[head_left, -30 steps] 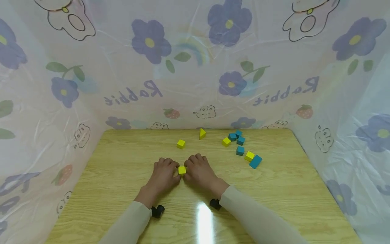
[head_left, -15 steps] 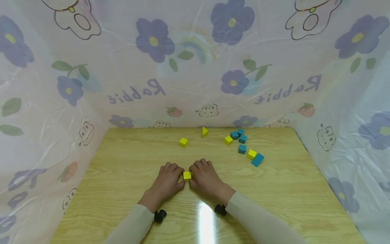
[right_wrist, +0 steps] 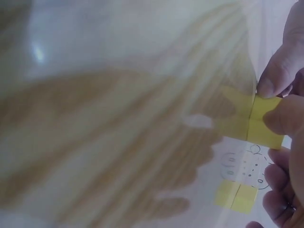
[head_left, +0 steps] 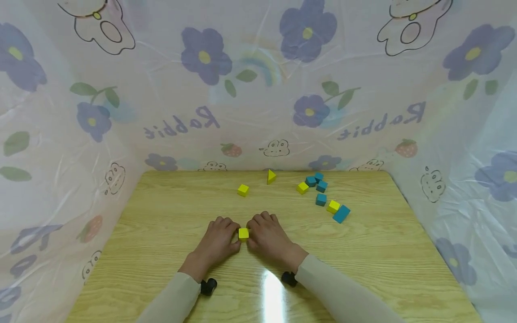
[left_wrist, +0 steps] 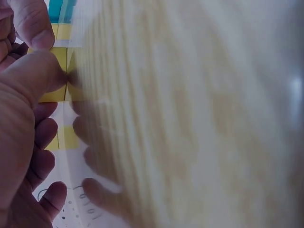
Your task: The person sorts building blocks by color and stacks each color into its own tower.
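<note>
Between the two hands is a yellow cube (head_left: 243, 234), low over the near middle of the wooden table. My left hand (head_left: 219, 241) pinches it from the left, and in the left wrist view its thumb lies across the face of the cube (left_wrist: 61, 56). From the other side my right hand (head_left: 269, 235) pinches the same cube; its thumb tip presses on the cube (right_wrist: 256, 128) in the right wrist view. Fingers hide part of the cube in both wrist views. Whether it touches the tabletop is hard to tell.
Behind the hands stand a yellow cube (head_left: 243, 190) and a yellow triangular block (head_left: 271, 176). Farther right are several blue cubes (head_left: 321, 199), two yellow cubes (head_left: 302, 188) and a flat blue block (head_left: 341, 214). A flower-patterned sheet (head_left: 258, 103) walls the back and sides.
Both hands, with the yellow cube between them, have come a little nearer the body, then shifted slightly left. The other blocks have stayed put; the head view has shifted slightly.
</note>
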Action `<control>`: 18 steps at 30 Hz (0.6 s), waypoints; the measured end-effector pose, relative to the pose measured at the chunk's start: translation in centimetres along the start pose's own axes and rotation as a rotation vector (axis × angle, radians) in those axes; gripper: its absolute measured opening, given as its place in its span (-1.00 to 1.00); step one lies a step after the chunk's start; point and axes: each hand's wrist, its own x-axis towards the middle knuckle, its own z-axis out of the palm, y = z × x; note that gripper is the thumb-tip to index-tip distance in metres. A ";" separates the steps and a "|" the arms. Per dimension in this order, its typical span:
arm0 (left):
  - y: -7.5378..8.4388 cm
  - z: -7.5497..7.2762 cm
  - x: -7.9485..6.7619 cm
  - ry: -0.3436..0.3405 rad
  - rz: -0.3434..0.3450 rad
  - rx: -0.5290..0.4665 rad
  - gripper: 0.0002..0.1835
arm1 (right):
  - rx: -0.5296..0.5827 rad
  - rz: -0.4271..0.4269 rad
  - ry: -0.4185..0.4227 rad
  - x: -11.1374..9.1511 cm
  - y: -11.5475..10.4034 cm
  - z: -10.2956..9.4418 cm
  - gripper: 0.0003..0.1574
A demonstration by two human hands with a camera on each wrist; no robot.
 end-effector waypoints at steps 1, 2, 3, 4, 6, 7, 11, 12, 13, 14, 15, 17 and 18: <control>-0.1 -0.1 -0.1 -0.002 0.001 -0.002 -0.62 | -0.002 0.001 0.000 0.1 -0.1 0.1 -0.73; -0.2 -0.1 -0.1 -0.004 0.002 -0.007 -0.62 | -0.006 0.003 -0.001 0.1 -0.1 0.2 -0.74; -0.3 -0.1 -0.1 -0.006 0.005 -0.011 -0.62 | -0.008 0.005 -0.001 0.2 -0.1 0.2 -0.74; -0.3 -0.2 -0.1 -0.006 0.009 -0.015 -0.62 | -0.014 0.007 -0.002 0.2 -0.1 0.3 -0.75; -0.4 -0.2 -0.1 -0.004 0.017 -0.019 -0.62 | -0.023 0.005 -0.001 0.3 -0.1 0.2 -0.75; -0.5 -0.1 -0.1 -0.005 0.022 -0.021 -0.62 | -0.027 0.004 0.000 0.3 -0.1 0.2 -0.75; -0.6 0.0 0.0 -0.003 0.036 -0.017 -0.62 | -0.037 0.001 0.002 0.3 -0.1 0.2 -0.74; -0.6 0.0 0.0 -0.004 0.037 -0.016 -0.62 | -0.038 0.001 0.002 0.3 -0.1 0.2 -0.74; -0.6 0.0 0.0 -0.004 0.036 -0.016 -0.62 | -0.038 0.000 0.002 0.4 -0.1 0.2 -0.74; -0.6 0.0 0.0 -0.006 0.035 -0.015 -0.62 | -0.039 0.000 0.005 0.4 -0.2 0.2 -0.74; -0.5 -0.1 0.0 -0.006 0.034 -0.015 -0.62 | -0.042 -0.002 0.007 0.4 -0.2 0.2 -0.74; -0.5 -0.1 0.0 -0.003 0.034 -0.016 -0.62 | -0.042 -0.003 0.011 0.4 -0.2 0.2 -0.74; -0.5 -0.1 0.0 -0.002 0.036 -0.015 -0.63 | -0.044 -0.004 0.014 0.4 -0.2 0.2 -0.74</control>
